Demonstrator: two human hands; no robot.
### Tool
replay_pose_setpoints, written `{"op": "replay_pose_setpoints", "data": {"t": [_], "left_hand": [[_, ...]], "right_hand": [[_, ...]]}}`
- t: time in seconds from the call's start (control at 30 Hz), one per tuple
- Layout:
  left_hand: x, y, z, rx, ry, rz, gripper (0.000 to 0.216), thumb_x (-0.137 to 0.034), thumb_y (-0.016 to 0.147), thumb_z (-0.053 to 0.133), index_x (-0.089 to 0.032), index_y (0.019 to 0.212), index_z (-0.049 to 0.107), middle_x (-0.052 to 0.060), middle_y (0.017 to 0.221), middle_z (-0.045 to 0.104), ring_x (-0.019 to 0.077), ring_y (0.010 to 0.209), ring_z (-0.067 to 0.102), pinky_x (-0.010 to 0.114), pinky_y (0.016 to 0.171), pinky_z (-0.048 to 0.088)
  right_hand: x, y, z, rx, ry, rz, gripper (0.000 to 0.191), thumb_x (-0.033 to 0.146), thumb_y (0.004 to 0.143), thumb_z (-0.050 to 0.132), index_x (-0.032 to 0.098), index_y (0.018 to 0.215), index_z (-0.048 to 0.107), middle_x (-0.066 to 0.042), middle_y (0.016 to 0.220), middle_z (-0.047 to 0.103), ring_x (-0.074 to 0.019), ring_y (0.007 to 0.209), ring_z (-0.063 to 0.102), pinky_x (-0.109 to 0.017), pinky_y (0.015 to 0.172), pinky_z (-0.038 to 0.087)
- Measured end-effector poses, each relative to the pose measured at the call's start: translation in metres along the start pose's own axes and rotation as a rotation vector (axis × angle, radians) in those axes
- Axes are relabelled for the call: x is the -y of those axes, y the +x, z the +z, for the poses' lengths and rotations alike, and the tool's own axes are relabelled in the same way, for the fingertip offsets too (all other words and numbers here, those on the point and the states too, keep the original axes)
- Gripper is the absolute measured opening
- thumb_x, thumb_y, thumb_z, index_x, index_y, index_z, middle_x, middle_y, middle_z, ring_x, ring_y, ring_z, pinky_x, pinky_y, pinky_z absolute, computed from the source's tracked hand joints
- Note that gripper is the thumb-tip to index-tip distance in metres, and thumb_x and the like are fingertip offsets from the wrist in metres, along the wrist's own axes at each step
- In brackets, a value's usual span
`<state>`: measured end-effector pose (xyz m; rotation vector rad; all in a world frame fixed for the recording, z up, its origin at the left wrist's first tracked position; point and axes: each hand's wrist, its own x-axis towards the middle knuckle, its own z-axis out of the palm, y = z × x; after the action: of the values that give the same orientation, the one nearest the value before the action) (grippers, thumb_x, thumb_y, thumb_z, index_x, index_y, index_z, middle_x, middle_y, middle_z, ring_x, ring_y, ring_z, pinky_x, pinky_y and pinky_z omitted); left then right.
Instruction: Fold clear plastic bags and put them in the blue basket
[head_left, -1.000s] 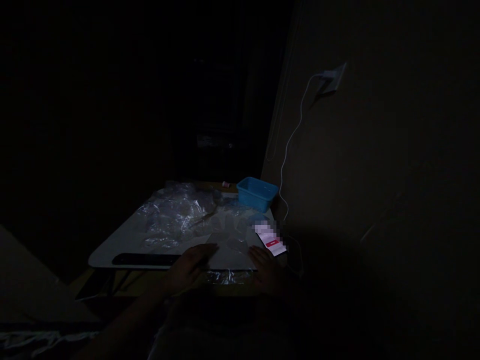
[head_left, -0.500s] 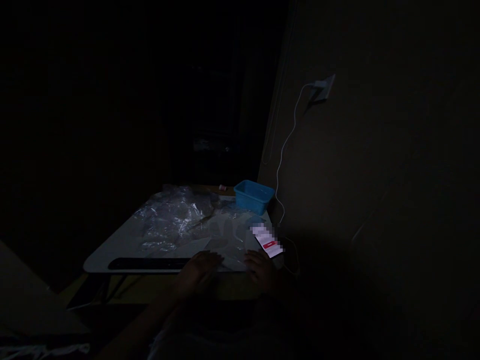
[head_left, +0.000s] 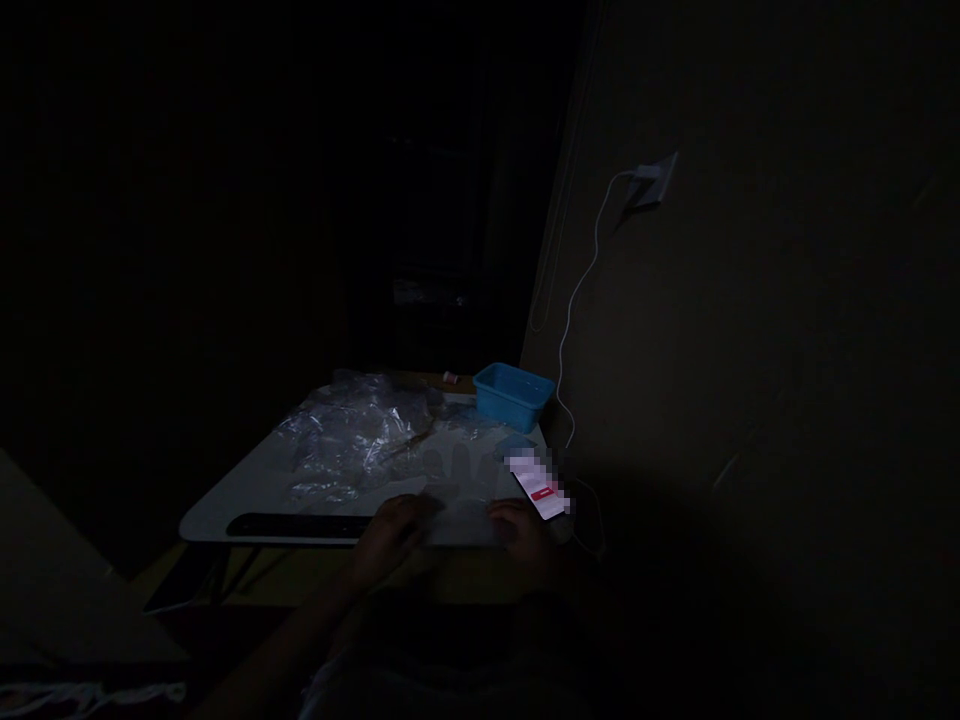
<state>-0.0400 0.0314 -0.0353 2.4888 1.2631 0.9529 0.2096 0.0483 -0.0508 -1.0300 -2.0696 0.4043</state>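
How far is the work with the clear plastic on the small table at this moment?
Done: the dim light shows nothing clearly finished. In hand: the left hand and right hand both rest on a clear plastic sheet at the near edge of the white table. Remaining: a crumpled pile of clear plastic lies untouched farther back, left of the blue basket.

Bare table (head_left: 247,485) open at front left, crumpled plastic (head_left: 352,440) crowding the middle; blue tub (head_left: 514,392) blocking far right corner; phone (head_left: 541,487) and wall (head_left: 750,350) closing the right
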Motion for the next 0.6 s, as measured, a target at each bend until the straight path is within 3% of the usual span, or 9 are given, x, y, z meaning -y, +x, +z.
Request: {"op": "replay_pose_setpoints", "data": {"t": [0.13, 0.4, 0.5, 0.6], "left_hand": [[0.007, 0.004, 0.001, -0.024, -0.066, -0.134, 0.025, -0.03, 0.079, 0.04, -0.022, 0.083, 0.063, 0.002, 0.092, 0.066, 0.0164, 0.086, 0.058, 0.031, 0.08, 0.044], [0.002, 0.016, -0.004, -0.109, -0.343, -0.345, 0.035, -0.039, 0.075, 0.037, -0.017, 0.085, 0.061, 0.004, 0.082, 0.067, 0.0177, 0.074, 0.061, 0.027, 0.068, 0.047], [0.005, 0.024, -0.004, -0.177, -0.372, -0.391, 0.031, -0.04, 0.07, 0.041, -0.017, 0.075, 0.062, 0.004, 0.076, 0.067, 0.0185, 0.072, 0.06, 0.027, 0.066, 0.047], [0.009, 0.03, -0.003, -0.199, -0.413, -0.472, 0.03, -0.04, 0.069, 0.042, -0.018, 0.07, 0.062, 0.001, 0.062, 0.064, 0.0179, 0.063, 0.06, 0.027, 0.057, 0.046]], "right_hand": [[-0.006, 0.004, 0.002, 0.017, 0.095, 0.126, 0.019, 0.015, 0.07, 0.049, 0.018, 0.084, 0.061, -0.006, 0.088, 0.064, -0.0181, 0.083, 0.059, -0.033, 0.074, 0.047], [-0.01, 0.03, 0.003, -0.042, 0.247, 0.28, 0.013, 0.021, 0.067, 0.052, 0.017, 0.075, 0.062, -0.006, 0.078, 0.065, -0.0194, 0.075, 0.06, -0.033, 0.069, 0.048], [-0.01, 0.039, 0.002, -0.044, 0.3, 0.342, 0.014, 0.025, 0.068, 0.051, 0.016, 0.07, 0.061, -0.005, 0.072, 0.064, -0.0183, 0.069, 0.06, -0.028, 0.058, 0.048], [-0.011, 0.046, 0.004, -0.027, 0.341, 0.501, 0.017, 0.027, 0.067, 0.05, 0.015, 0.071, 0.061, -0.004, 0.069, 0.063, -0.0161, 0.059, 0.059, -0.022, 0.042, 0.043]]}}
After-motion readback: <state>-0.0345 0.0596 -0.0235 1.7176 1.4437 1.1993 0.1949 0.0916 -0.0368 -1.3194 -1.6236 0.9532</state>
